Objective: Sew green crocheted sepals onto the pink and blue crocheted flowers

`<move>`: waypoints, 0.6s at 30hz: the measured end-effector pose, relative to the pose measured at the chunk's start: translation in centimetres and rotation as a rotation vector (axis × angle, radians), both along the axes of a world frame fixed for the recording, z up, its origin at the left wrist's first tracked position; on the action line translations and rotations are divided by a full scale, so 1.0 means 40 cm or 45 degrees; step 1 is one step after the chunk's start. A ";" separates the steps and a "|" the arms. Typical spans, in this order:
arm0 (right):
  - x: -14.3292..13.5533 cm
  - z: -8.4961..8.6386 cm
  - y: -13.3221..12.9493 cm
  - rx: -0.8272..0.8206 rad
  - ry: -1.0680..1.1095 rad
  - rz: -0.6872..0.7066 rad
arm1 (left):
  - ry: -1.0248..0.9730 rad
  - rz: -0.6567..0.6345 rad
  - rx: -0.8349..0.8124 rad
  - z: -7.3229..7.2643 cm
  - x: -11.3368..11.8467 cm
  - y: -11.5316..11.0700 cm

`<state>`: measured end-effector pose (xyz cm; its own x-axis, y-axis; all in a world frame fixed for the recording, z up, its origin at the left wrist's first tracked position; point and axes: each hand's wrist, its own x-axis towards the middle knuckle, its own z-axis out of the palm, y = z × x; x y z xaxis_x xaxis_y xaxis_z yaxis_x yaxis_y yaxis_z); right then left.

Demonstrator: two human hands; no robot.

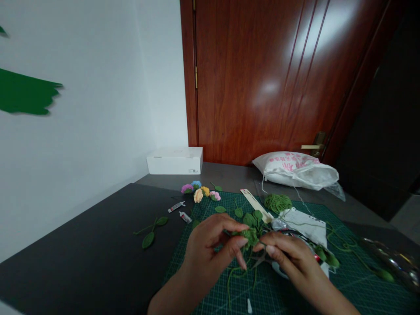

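Observation:
My left hand (206, 247) pinches a small green crocheted piece (251, 236) between thumb and forefinger, above the cutting mat. Just to its right, the thumb and forefinger of my right hand (293, 253) are pressed together at the piece's edge; what they grip is too small to make out. Green yarn strands (229, 284) trail down from the piece onto the mat. Behind it lie several green crocheted leaves (250, 218). Scissors (260, 259), partly covered, rest under my right hand.
The green cutting mat (210, 302) bears a ball of green yarn (278, 203), a ruler-like strip (254, 203) and a small white cap (249, 306). Crocheted flowers (198, 195), glue tubes (185, 217) and a leaf sprig (148, 239) lie leftward. A white box (175, 162) and white sack (292, 168) stand behind.

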<state>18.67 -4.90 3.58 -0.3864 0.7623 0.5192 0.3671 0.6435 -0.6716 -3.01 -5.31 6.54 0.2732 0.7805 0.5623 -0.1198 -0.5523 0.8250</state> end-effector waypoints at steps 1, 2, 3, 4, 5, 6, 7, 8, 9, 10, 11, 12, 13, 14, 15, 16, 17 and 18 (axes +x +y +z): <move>-0.001 0.000 -0.001 0.001 -0.004 -0.002 | 0.030 0.051 0.072 0.001 -0.001 0.000; -0.002 0.000 -0.002 -0.008 -0.004 -0.006 | 0.069 0.113 0.161 0.004 -0.003 0.000; -0.003 -0.002 -0.003 -0.026 0.000 -0.008 | 0.116 0.179 0.264 0.007 -0.004 0.000; -0.004 -0.005 -0.004 -0.054 0.010 -0.011 | 0.172 0.242 0.368 0.011 -0.005 0.000; -0.005 -0.007 -0.005 -0.092 0.024 -0.014 | 0.223 0.298 0.461 0.014 -0.006 0.000; -0.006 -0.009 -0.005 -0.133 0.043 -0.015 | 0.273 0.342 0.542 0.016 -0.007 0.000; -0.007 -0.011 -0.005 -0.176 0.064 -0.012 | 0.320 0.381 0.602 0.017 -0.008 0.000; -0.008 -0.012 -0.006 -0.222 0.085 -0.001 | 0.361 0.414 0.652 0.016 -0.009 0.000; -0.010 -0.013 -0.006 -0.265 0.107 0.018 | 0.394 0.443 0.700 0.014 -0.010 0.001; -0.011 -0.013 -0.006 -0.304 0.129 0.040 | 0.419 0.474 0.746 0.012 -0.011 0.002; -0.014 -0.014 -0.006 -0.344 0.150 0.063 | 0.435 0.502 0.792 0.008 -0.012 0.004; -0.016 -0.016 -0.006 -0.383 0.174 0.080 | 0.444 0.530 0.834 0.005 -0.013 0.005; -0.019 -0.018 -0.007 -0.425 0.198 0.095 | 0.451 0.557 0.865 0.002 -0.014 0.007; -0.023 -0.021 -0.008 -0.468 0.221 0.106 | 0.458 0.581 0.887 -0.001 -0.015 0.008; -0.027 -0.025 -0.010 -0.509 0.243 0.116 | 0.468 0.601 0.899 -0.003 -0.016 0.008; -0.032 -0.028 -0.012 -0.549 0.262 0.129 | 0.480 0.619 0.905 -0.006 -0.017 0.008; -0.037 -0.032 -0.015 -0.586 0.286 0.144 | 0.490 0.641 0.910 -0.007 -0.018 0.008; -0.042 -0.035 -0.019 -0.622 0.314 0.161 | 0.495 0.666 0.917 -0.009 -0.019 0.007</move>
